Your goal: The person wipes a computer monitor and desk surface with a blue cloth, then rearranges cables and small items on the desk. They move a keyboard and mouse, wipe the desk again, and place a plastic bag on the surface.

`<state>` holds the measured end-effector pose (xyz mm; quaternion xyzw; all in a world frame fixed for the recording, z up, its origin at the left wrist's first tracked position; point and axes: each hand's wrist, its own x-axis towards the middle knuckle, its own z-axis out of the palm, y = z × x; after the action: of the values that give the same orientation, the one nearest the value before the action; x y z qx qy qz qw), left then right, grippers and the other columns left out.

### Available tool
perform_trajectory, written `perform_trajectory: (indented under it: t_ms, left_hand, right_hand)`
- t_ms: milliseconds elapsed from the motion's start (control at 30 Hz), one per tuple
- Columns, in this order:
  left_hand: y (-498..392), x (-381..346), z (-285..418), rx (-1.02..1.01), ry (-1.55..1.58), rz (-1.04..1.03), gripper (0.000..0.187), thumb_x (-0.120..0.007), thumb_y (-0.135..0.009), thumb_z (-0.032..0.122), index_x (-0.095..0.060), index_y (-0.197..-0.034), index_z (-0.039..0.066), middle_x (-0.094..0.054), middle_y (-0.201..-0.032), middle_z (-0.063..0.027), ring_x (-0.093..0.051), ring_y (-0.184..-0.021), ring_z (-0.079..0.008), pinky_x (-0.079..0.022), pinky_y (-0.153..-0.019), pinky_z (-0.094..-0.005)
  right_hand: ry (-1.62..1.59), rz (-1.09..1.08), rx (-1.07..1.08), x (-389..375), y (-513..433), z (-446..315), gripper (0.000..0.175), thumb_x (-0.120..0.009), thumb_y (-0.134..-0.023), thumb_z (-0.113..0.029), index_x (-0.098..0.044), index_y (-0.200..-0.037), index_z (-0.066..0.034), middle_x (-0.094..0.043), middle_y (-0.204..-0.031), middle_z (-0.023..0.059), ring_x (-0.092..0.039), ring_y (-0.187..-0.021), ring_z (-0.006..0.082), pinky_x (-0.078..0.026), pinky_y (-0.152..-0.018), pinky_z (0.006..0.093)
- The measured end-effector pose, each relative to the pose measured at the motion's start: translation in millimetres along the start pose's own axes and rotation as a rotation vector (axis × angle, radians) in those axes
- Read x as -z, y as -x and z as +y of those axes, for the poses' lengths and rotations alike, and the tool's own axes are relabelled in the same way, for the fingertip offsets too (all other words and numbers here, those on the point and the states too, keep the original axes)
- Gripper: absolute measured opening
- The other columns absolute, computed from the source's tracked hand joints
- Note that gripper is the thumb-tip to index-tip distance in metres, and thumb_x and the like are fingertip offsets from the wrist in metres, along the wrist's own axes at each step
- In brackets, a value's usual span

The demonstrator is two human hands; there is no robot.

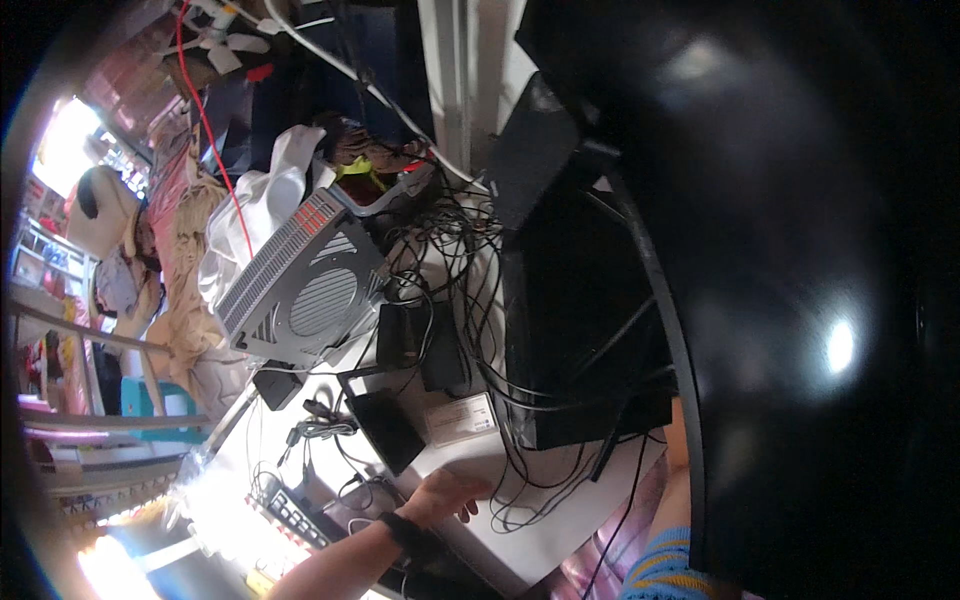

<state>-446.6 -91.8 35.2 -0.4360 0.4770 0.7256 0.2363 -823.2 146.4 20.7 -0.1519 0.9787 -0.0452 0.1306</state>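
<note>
My left hand [448, 495], with a black band on its wrist, hovers over or rests on the white tabletop [517, 551]. Its fingers are partly curled near loops of thin black cable [540, 517]; whether they grip any of it is unclear. My right forearm [677, 487], in a blue and yellow striped sleeve [664, 570], passes behind a large glossy black panel [787, 262], which hides the right hand. Just beyond my left hand lie a white card with print [461, 420] and a flat black device [386, 429].
A grey vented case [315, 292] stands tilted by a tangle of black cables [450, 232]. Black boxes [442, 345] sit beside it. A larger black box-like unit [577, 337] adjoins the panel. A red cord [214, 142] hangs across the left; beyond is a teal stool [157, 401].
</note>
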Motion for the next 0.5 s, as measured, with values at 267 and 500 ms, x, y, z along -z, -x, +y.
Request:
perform_trajectory:
  t_ms: [267, 500]
  left_hand:
    - [6.1, 2.3, 4.1, 0.012, -0.137, -0.038, 0.031, -0.068, -0.096, 0.033, -0.069, -0.106, 0.005, -0.071, -0.075, -0.0081, -0.069, -0.062, -0.0148, -0.057, -0.053, -0.0250]
    - [14.3, 4.8, 1.7, -0.096, -0.151, -0.037, 0.040, -0.058, -0.097, 0.039, -0.072, -0.100, 0.002, -0.074, -0.076, -0.0052, -0.071, -0.065, -0.0140, -0.057, -0.063, -0.0277]
  right_hand:
    - [0.056, -0.008, 0.009, -0.9, -25.8, 2.2, 0.041, -0.049, -0.099, -0.028, -0.059, -0.132, -0.0065, -0.057, -0.136, 0.0220, -0.053, -0.128, 0.0366, -0.040, -0.111, 0.0448]
    - [0.122, -0.010, -0.007, 7.0, -39.8, 2.4, 0.041, -0.048, -0.099, -0.028, -0.059, -0.133, -0.0070, -0.057, -0.137, 0.0224, -0.052, -0.129, 0.0370, -0.040, -0.111, 0.0455]
